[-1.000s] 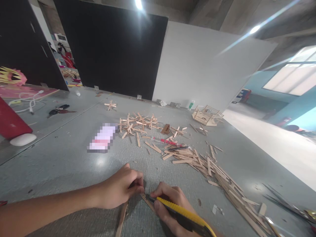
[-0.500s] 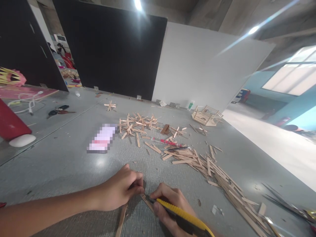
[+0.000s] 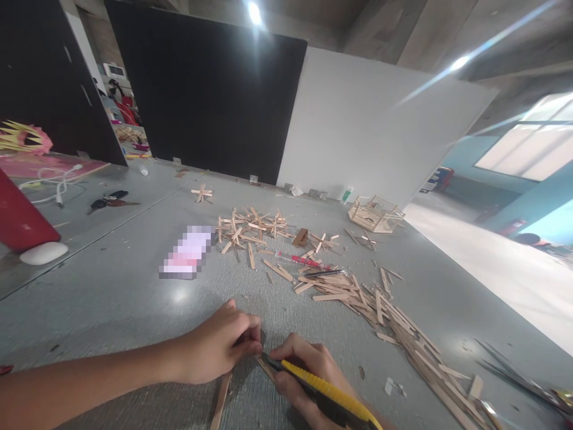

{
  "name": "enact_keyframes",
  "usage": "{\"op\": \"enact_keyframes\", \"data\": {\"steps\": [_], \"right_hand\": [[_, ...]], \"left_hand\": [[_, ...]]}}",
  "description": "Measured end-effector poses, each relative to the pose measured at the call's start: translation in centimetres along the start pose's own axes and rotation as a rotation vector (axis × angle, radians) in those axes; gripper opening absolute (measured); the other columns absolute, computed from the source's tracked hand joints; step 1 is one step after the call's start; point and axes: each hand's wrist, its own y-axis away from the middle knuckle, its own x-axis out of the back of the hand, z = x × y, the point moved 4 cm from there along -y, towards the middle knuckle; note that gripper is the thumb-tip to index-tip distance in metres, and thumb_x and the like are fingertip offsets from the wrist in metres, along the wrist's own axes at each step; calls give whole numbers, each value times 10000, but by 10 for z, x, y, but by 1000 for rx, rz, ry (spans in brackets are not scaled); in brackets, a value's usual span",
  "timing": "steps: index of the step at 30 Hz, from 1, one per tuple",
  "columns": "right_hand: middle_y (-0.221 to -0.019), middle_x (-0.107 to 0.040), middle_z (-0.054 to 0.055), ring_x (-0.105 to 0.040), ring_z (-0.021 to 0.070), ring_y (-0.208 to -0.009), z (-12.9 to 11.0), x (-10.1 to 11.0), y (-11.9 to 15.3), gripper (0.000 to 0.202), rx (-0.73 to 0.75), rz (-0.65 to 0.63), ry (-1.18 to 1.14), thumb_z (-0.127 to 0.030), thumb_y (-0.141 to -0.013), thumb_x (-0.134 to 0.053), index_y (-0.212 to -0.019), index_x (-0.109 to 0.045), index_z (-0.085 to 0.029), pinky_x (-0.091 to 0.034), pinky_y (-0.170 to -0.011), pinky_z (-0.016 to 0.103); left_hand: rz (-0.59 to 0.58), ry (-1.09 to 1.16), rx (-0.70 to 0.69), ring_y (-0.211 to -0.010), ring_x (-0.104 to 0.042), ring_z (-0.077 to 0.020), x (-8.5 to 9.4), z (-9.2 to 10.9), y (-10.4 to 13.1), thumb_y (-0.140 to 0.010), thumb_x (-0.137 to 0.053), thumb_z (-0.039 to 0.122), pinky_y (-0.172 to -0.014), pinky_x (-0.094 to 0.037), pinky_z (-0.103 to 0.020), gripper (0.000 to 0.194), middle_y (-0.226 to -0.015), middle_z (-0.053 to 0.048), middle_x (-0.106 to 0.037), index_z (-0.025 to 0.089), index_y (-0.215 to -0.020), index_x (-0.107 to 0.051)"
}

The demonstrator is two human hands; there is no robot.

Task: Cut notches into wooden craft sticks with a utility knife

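The left hand [image 3: 224, 345] has its thumb and fingertips pressed together, pinching the far end of a narrow wooden stick [image 3: 267, 369]. That stick lies at the hands' centre, slanting toward five o'clock, the thumb of the right hand [image 3: 317, 363] just beside it. The right hand is wrapped around a yellow-and-black cutter [image 3: 330, 393], whose tip points to ten o'clock and meets the stick near the left fingertips.

Another flat stick [image 3: 220, 405] runs out from beneath the left hand at about eight o'clock; whether that hand touches it, I cannot tell.

Around the hands on the grey bench [image 3: 147, 316], small crossed-stick clusters [image 3: 253, 224] lie at twelve o'clock, a red pen [image 3: 305, 261] at one, and a six-sided stick frame [image 3: 375, 222] between one and two. A long heap of loose sticks [image 3: 414, 340] curves from one o'clock to four, with scissors [image 3: 521, 376] beyond it at three. Keys [image 3: 114, 200] lie at ten.
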Motion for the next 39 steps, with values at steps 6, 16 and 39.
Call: {"op": "enact_keyframes", "data": {"steps": [6, 16, 39], "right_hand": [[-827, -720, 24, -646, 160, -707, -2, 1, 2, 214, -21, 20, 14, -379, -1001, -525, -1080, -660, -234, -475, -625, 243], [-825, -715, 31, -649, 167, -719, -5, 1, 5, 188, -35, 60, -2, -358, -1004, -532, -1049, -660, -227, -474, -647, 259], [-809, -717, 37, -661, 169, -727, -2, 1, 4, 161, -16, 42, 20, -313, -981, -543, -1035, -659, -215, -448, -585, 239]], "left_hand": [[19, 5, -12, -728, -580, -173, 2, 3, 1, -1004, -569, 225, -870, -371, -357, 190, -734, 29, -638, 204, -821, -618], [18, 9, -11, -728, -566, -174, 1, 1, 0, -1002, -586, 228, -857, -370, -353, 188, -728, 33, -632, 204, -819, -620], [18, 28, -1, -713, -568, -173, -1, -3, -1, -1010, -577, 245, -869, -379, -359, 193, -719, 36, -625, 210, -824, -614]]}}
